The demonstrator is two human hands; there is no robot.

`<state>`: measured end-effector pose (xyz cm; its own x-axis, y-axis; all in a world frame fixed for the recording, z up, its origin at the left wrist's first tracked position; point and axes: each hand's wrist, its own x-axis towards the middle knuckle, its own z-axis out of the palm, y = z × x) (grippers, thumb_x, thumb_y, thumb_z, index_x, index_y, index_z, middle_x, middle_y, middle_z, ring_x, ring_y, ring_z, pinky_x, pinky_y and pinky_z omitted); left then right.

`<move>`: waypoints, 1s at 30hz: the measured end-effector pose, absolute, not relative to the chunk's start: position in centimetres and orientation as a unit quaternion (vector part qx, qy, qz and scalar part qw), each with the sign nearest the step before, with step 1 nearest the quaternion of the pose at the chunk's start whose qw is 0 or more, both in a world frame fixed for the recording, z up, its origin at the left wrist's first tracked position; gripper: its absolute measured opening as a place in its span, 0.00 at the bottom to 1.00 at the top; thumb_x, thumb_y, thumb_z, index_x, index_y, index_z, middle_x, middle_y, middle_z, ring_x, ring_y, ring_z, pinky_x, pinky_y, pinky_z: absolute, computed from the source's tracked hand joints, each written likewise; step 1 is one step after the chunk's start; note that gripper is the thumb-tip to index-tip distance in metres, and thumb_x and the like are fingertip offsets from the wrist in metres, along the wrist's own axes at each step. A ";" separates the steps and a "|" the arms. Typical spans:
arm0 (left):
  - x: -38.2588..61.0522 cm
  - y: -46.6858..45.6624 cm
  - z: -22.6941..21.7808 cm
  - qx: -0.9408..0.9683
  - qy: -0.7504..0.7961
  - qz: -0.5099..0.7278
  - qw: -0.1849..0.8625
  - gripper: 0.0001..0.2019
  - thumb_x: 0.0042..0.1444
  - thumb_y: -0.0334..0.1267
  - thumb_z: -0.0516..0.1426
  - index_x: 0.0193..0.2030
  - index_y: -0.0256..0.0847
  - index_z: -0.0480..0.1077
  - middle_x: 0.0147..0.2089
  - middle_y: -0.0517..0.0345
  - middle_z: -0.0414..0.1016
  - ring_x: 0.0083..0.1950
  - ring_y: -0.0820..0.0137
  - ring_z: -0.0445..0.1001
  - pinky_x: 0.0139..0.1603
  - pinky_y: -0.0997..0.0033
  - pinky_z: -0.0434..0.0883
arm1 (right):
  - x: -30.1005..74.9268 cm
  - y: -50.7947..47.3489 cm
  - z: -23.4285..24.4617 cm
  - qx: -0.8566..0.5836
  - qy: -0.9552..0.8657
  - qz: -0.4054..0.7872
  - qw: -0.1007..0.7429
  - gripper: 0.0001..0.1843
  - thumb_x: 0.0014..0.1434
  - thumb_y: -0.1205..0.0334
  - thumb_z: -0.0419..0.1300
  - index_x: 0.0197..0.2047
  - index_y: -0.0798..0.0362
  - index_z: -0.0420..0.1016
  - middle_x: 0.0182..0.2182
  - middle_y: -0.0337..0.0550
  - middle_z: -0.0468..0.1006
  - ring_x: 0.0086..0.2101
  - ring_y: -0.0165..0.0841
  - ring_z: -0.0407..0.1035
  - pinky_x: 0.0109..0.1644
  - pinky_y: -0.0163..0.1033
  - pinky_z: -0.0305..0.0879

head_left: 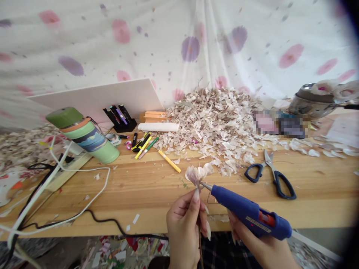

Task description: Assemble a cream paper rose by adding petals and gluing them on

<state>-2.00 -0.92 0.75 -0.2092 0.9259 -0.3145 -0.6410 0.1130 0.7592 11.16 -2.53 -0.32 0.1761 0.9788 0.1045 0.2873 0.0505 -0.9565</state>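
Note:
My left hand (185,220) is closed in a pinch round the thin stem of a small pale pink petal flower (198,173), held up over the front edge of the wooden table (140,186). My right hand (252,239) is wrapped round a blue glue gun (249,213). The gun's metal tip touches the flower just under its petals. A white cord runs from the back of the gun to the lower right.
A big heap of pale petals (215,119) lies behind. Blue-handled scissors (270,173) lie open to the right, a yellow marker (169,161) and more pens to the left. A green bottle (84,134) lies on its side, with white and black cables (84,209) at the left. A metal bowl (316,101) stands far right.

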 end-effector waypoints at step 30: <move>-1.8 -1.3 0.8 0.175 0.482 0.632 0.581 0.19 0.40 0.50 0.69 0.25 0.34 0.75 0.14 0.66 0.68 0.08 0.86 0.58 0.07 0.90 0.53 | 11.7 -2.6 0.2 -0.599 -0.578 0.332 0.443 0.14 0.53 0.57 0.57 0.19 0.49 0.62 0.15 0.35 0.66 0.17 0.31 0.61 0.21 0.35 0.60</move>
